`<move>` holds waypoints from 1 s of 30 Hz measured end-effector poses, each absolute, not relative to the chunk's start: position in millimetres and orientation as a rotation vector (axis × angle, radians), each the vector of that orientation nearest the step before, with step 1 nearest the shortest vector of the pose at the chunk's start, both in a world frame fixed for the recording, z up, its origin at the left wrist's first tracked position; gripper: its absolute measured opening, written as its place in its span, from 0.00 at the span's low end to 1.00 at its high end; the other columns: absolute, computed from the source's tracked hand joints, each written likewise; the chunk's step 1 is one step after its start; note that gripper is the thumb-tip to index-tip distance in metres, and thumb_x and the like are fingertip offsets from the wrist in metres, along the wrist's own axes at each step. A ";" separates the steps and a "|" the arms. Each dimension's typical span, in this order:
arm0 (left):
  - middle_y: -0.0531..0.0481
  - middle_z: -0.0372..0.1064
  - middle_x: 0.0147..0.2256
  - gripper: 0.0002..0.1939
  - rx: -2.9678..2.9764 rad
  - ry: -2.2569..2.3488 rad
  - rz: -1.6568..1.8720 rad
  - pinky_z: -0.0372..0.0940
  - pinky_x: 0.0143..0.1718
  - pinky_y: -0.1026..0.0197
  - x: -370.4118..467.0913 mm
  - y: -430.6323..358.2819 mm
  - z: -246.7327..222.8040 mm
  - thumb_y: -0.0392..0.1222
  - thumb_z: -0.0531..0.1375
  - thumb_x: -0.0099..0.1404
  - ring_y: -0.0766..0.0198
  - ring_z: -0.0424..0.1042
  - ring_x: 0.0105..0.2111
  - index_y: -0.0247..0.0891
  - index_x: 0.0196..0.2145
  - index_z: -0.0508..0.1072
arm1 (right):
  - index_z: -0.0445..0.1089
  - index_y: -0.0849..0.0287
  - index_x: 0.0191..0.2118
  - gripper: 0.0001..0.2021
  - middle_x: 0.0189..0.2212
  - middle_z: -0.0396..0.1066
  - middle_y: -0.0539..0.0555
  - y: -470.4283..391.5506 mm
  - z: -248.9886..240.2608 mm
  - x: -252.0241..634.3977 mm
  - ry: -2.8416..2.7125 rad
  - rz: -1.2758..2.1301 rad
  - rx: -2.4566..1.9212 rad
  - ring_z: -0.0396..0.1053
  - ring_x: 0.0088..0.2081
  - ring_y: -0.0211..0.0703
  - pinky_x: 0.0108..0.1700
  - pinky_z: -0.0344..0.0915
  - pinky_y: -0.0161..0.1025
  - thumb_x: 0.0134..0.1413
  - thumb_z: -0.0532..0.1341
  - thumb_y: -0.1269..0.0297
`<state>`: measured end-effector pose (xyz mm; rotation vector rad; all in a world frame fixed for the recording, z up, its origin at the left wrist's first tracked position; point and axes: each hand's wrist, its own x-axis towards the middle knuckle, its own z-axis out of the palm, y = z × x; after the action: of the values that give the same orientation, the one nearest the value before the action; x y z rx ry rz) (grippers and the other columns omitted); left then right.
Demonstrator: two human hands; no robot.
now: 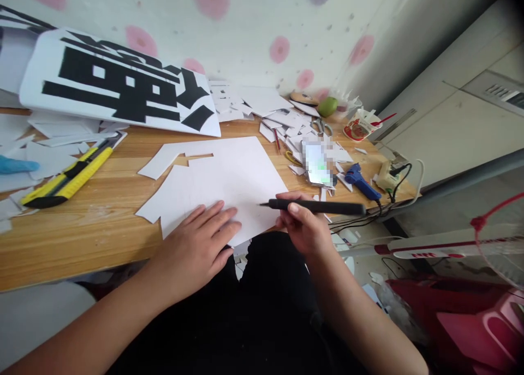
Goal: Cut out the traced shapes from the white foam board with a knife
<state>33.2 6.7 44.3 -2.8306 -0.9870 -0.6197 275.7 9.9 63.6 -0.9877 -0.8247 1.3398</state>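
A white board (241, 173) with a partly cut outline on its left side lies on the wooden table (102, 227). My left hand (200, 244) rests flat on the board's near part, its fingers slightly spread and holding nothing. At the board's right near edge, my right hand (305, 225) grips a black pen-like tool (323, 206). The tool's thin tip points left over the board; whether it touches the surface cannot be made out.
A yellow utility knife (71, 173) lies at the left, near a sheet with large black characters (123, 85). White scraps (286, 118), scissors (321, 127), a phone (317, 162), a blue glue gun (362, 181), a power strip (388, 176) and a paper cup (360, 125) stand or lie at the right.
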 end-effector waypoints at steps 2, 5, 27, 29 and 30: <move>0.42 0.69 0.60 0.15 -2.842 -0.989 -0.644 0.67 0.58 0.37 32.9 7.3 42.1 0.39 0.54 0.71 0.44 0.66 0.62 0.38 0.53 0.72 | 0.75 0.59 0.25 0.13 0.15 0.64 0.44 15.0 62.8 266.7 -0.819 1.227 -1.076 0.56 0.16 0.30 0.19 0.59 0.31 0.39 0.74 0.56; 0.43 0.70 0.60 0.15 -2.861 -1.011 -0.667 0.66 0.59 0.37 32.5 8.1 39.8 0.39 0.54 0.72 0.45 0.66 0.62 0.37 0.53 0.71 | 0.72 0.58 0.21 0.13 0.15 0.65 0.45 20.3 58.5 256.7 -0.914 1.111 -1.173 0.58 0.18 0.32 0.21 0.56 0.32 0.39 0.74 0.58; 0.41 0.70 0.59 0.19 -2.841 -1.040 -0.684 0.65 0.59 0.38 33.4 7.1 41.2 0.42 0.52 0.74 0.45 0.69 0.60 0.32 0.59 0.68 | 0.71 0.56 0.21 0.12 0.15 0.64 0.45 22.3 60.2 245.2 -1.185 0.973 -1.373 0.58 0.20 0.34 0.24 0.58 0.36 0.41 0.71 0.56; 0.41 0.70 0.59 0.20 -2.839 -1.041 -0.691 0.65 0.59 0.38 33.6 7.4 41.6 0.42 0.52 0.74 0.46 0.69 0.60 0.31 0.59 0.67 | 0.71 0.56 0.21 0.12 0.15 0.65 0.45 22.7 60.7 245.0 -1.193 0.962 -1.380 0.58 0.20 0.34 0.24 0.57 0.35 0.41 0.71 0.56; 0.41 0.71 0.59 0.20 -2.836 -1.040 -0.694 0.65 0.59 0.39 33.7 7.6 41.6 0.42 0.52 0.75 0.46 0.69 0.60 0.31 0.60 0.67 | 0.71 0.56 0.21 0.12 0.15 0.65 0.45 22.8 60.9 244.9 -1.195 0.961 -1.388 0.58 0.19 0.34 0.23 0.57 0.35 0.41 0.71 0.56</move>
<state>33.7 7.6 41.6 -2.8356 -1.0398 -0.6940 244.9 22.8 60.9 -1.3876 -1.1951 0.9614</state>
